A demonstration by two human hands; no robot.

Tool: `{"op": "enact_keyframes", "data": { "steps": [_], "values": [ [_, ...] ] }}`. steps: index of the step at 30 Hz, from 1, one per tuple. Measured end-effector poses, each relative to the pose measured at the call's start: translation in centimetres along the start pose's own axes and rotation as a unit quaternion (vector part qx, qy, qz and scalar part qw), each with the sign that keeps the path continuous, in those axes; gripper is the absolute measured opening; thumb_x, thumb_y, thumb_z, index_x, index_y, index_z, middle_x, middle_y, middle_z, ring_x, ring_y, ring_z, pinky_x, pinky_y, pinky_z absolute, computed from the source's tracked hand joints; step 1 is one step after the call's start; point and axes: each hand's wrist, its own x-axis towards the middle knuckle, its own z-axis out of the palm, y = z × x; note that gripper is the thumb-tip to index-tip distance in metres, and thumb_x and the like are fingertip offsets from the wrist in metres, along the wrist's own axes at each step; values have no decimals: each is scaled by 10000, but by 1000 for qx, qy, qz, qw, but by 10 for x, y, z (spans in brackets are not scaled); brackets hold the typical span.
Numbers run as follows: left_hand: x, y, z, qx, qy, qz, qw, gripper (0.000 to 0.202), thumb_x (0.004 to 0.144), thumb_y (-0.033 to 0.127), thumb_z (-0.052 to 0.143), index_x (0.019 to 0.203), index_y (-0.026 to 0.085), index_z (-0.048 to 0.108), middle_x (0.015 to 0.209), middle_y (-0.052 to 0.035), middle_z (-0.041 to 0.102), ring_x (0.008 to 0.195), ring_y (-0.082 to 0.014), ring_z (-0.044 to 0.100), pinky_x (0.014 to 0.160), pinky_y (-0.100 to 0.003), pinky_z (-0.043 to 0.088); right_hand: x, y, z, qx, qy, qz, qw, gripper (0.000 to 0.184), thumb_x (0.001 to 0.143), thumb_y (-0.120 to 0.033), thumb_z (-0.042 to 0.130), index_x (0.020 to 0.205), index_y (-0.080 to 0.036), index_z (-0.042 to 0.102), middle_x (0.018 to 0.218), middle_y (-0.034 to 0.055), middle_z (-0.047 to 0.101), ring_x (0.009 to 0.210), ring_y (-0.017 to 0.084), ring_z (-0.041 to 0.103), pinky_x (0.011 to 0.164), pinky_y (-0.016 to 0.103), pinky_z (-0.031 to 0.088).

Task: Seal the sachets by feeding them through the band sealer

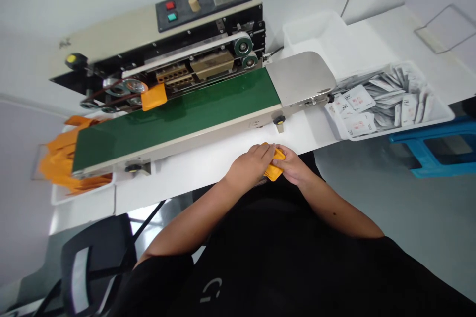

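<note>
Close to my body, at the table's front edge, both hands hold a small orange pouch (274,172). My left hand (253,163) lies over its left side, fingers closed on it. From the right, my right hand (292,164) grips the same pouch with the thumb across its front. Whether it is one pouch or a few stacked together I cannot tell. Another orange pouch (154,97) sits at the band sealing machine (208,59), its upper edge by the rollers, above the green conveyor belt (186,114).
A white bin (442,109) of white printed sachets (386,101) stands at the right. Orange pouches (59,158) fill a bin at the conveyor's left end. A blue stool (420,156) is at the right, a black chair (98,257) at lower left.
</note>
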Motion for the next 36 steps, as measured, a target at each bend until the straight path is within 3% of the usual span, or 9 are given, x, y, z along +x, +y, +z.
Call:
{"op": "enact_keyframes", "data": {
  "steps": [6, 10, 13, 16, 19, 23, 26, 30, 36],
  "values": [
    [1, -12, -21, 4, -17, -34, 999, 520, 993, 87, 499, 1508, 157, 485, 1323, -168, 672, 1202, -296, 677, 815, -364, 648, 4, -9, -3, -52, -45, 41, 997, 551, 694, -296, 1005, 1126, -202, 676, 1044, 32, 733, 929, 181, 722, 842, 303, 610],
    [6, -25, -33, -133, 87, -49, 986, 348, 1021, 112, 467, 1329, 216, 593, 1275, -124, 698, 1145, -244, 710, 932, -378, 633, 19, -22, -13, -81, -77, 40, 993, 554, 699, -300, 1000, 1128, -186, 667, 1040, 37, 743, 915, 180, 729, 826, 299, 615],
    [9, -30, -38, -208, 154, -116, 959, 272, 1040, 159, 481, 1272, 249, 589, 1129, -81, 757, 995, -229, 749, 876, -392, 640, 33, -35, -23, -89, -94, 43, 991, 559, 708, -287, 994, 1156, -185, 676, 1075, 53, 758, 935, 190, 749, 834, 306, 631],
    [11, -32, -38, -239, 187, -162, 939, 341, 1002, 148, 542, 1324, 258, 563, 1108, -75, 767, 895, -209, 758, 806, -365, 645, 45, -47, -31, -74, -117, 71, 988, 614, 695, -299, 1005, 1205, -182, 685, 1137, 75, 765, 967, 205, 770, 858, 326, 645],
    [15, -33, -42, -253, 212, -125, 936, 459, 955, 91, 563, 1383, 256, 575, 1148, -79, 749, 943, -186, 755, 850, -342, 647, 52, -55, -40, -53, -156, 103, 981, 649, 673, -327, 1020, 1219, -182, 700, 1136, 89, 771, 968, 223, 780, 855, 351, 653],
    [26, -34, -60, -198, 264, -64, 942, 276, 989, 147, 592, 1207, 261, 720, 1054, -55, 745, 939, -178, 722, 851, -333, 627, 57, -57, -49, -34, -183, 118, 976, 666, 682, -391, 1018, 1247, -225, 707, 1158, 91, 776, 970, 243, 786, 845, 388, 658],
    [43, -45, -77, -119, 300, -57, 945, 163, 1009, 204, 596, 1077, 247, 738, 1036, -42, 767, 996, -196, 726, 963, -380, 605, 58, -55, -53, -36, -191, 123, 973, 684, 693, -419, 1010, 1275, -238, 700, 1196, 108, 771, 995, 262, 787, 835, 407, 661],
    [78, -79, -87, 2, 323, -51, 945, 166, 1036, 243, 544, 1063, 244, 708, 1064, -40, 780, 1059, -214, 722, 1140, -472, 526, 57, -54, -56, -30, -211, 119, 970, 633, 753, -434, 975, 1281, -238, 688, 1183, 111, 771, 998, 260, 785, 823, 394, 662],
    [130, -131, -82, 72, 321, 13, 944, 280, 1079, 219, 390, 1013, 248, 661, 1047, -40, 719, 1070, -220, 710, 1135, -503, 545, 61, -49, -64, -17, -209, 121, 970, 672, 758, -407, 980, 1314, -221, 650, 1190, 114, 763, 991, 237, 783, 829, 354, 666]
  ]
}}
